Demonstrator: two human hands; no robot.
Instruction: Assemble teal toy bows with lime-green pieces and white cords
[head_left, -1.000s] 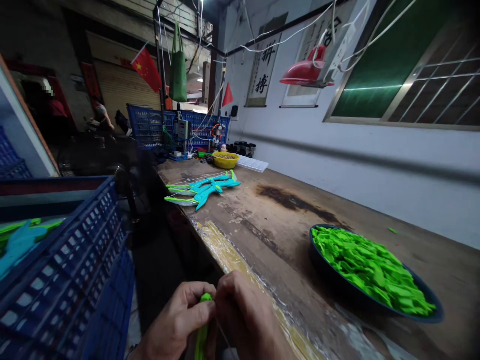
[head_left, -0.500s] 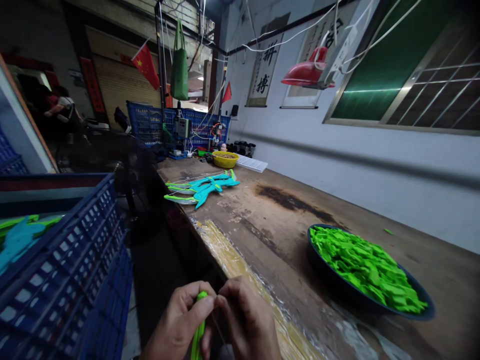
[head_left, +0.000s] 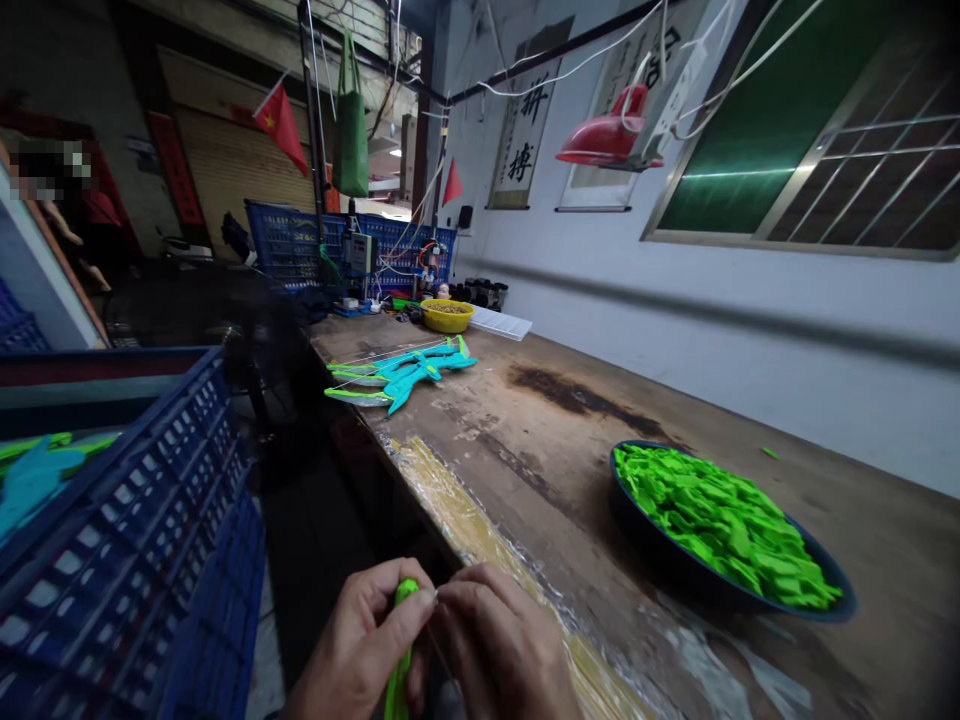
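Down at the near edge of the long, worn wooden counter [head_left: 570,440], the person's two hands are pressed close together. The left hand [head_left: 356,650] is wrapped around a slim bright-green plastic strip [head_left: 399,660], thumb laid along its top end. The right hand [head_left: 502,650] meets it fingertip to fingertip, pinching a thin pale string [head_left: 437,640] that runs down between the hands; how the string meets the strip I cannot tell.

To the right of the hands and a little beyond, a dark round basin heaped with bright-green plastic pieces [head_left: 720,525] sits on the counter. Well beyond the hands lie a few turquoise-and-green toy bows [head_left: 397,372], and farther still a yellow bowl [head_left: 448,315]. Just left of the hands stands a blue slotted plastic crate [head_left: 142,560] holding more turquoise and green parts.
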